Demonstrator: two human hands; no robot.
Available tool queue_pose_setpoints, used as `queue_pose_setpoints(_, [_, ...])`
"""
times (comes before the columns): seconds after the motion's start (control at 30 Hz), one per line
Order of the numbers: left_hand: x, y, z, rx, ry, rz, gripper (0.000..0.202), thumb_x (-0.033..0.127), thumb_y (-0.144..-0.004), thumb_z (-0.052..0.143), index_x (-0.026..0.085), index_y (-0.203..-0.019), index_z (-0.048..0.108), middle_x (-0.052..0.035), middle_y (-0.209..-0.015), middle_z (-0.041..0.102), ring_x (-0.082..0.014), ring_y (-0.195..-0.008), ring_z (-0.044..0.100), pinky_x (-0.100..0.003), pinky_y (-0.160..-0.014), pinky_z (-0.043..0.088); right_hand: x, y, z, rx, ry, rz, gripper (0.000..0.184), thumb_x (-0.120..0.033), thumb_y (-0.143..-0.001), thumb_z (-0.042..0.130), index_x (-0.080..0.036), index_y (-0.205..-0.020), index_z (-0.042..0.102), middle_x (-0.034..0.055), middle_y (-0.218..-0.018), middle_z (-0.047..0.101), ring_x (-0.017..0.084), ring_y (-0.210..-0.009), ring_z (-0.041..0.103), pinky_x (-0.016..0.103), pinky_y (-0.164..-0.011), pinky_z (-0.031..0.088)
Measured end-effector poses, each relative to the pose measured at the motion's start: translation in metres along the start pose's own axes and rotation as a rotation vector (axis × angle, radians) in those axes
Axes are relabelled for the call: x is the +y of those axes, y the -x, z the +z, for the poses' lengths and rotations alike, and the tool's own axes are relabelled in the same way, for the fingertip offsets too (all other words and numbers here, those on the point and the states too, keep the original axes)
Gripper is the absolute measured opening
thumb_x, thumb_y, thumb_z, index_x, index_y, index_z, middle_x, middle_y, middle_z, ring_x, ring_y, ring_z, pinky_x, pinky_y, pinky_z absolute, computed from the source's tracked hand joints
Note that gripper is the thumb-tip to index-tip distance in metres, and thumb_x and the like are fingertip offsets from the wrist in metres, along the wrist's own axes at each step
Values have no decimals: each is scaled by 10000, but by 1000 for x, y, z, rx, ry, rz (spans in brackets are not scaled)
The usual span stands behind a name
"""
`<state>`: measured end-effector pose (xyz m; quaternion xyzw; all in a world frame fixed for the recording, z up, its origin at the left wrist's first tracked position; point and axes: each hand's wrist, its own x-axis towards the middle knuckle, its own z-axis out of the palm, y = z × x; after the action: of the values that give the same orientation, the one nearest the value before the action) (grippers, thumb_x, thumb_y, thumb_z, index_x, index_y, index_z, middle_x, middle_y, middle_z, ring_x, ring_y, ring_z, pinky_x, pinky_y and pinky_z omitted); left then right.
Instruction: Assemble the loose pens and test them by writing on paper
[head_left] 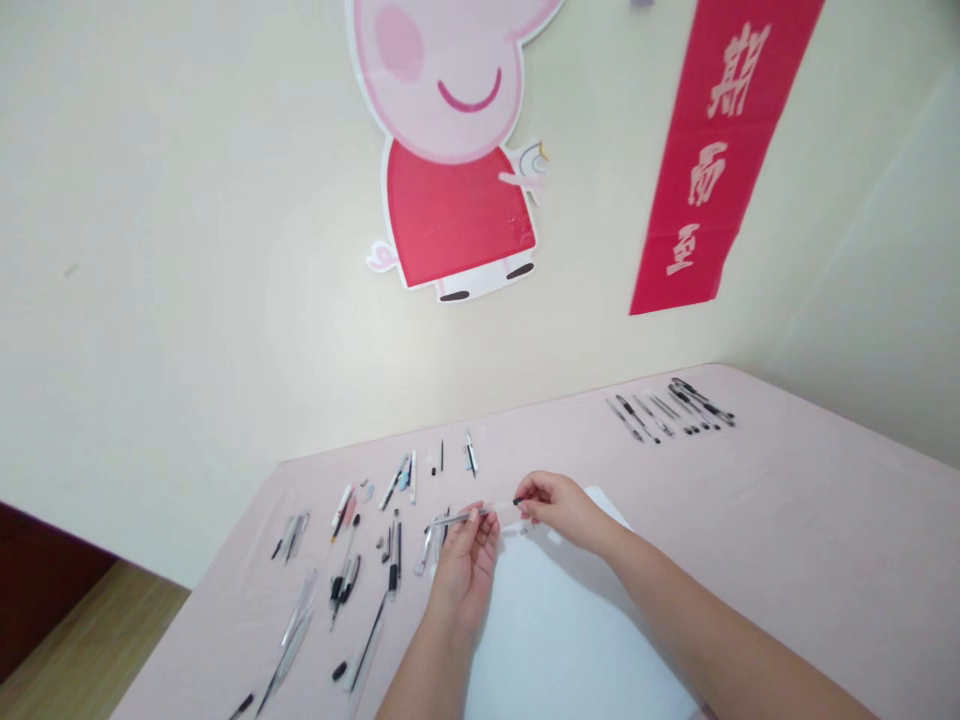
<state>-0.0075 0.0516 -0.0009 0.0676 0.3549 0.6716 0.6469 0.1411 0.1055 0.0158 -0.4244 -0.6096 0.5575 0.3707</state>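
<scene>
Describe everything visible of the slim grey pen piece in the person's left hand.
The slim grey pen piece is straight, looks like plastic and has a darker left end. The left hand pinches it, almost level in the picture, over the pale pink table. Its right end points toward a small black piece in the right hand; blur hides whether the two join.

I take this for a room in a home, though a small classroom could look much the same from my end. Above the left hand (469, 568) I see a pink cartoon pig cutout (461, 220) on a plain pale wall (187, 250); up and right of the right hand (553, 505) hangs a red banner (720, 150). Pink-covered table (795, 510) lies below both, wood-look floor (105, 625) far left of the left hand.
</scene>
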Motion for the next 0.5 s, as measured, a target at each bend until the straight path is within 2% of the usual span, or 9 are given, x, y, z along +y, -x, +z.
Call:
queue_pose_setpoints(0.27, [0, -1, 0, -5, -10, -3, 144, 10, -788, 495, 80, -790, 620, -76, -714, 655, -101, -647, 641, -200, -647, 541, 4, 0, 5, 4, -17, -42, 81, -138, -622, 564, -159, -699, 550, -27, -596, 559, 91, -529, 514, 211, -518, 417])
queue_pose_setpoints(0.5, [-1, -1, -1, -9, -26, 17, 128, 13, -781, 510, 82, -806, 615, -79, -720, 657, -102, -662, 643, -202, -668, 539, 7, 0, 5, 62, 235, -181, 77, -117, -656, 545, -159, -708, 583, -12, -625, 568, 101, -570, 515, 210, -534, 405])
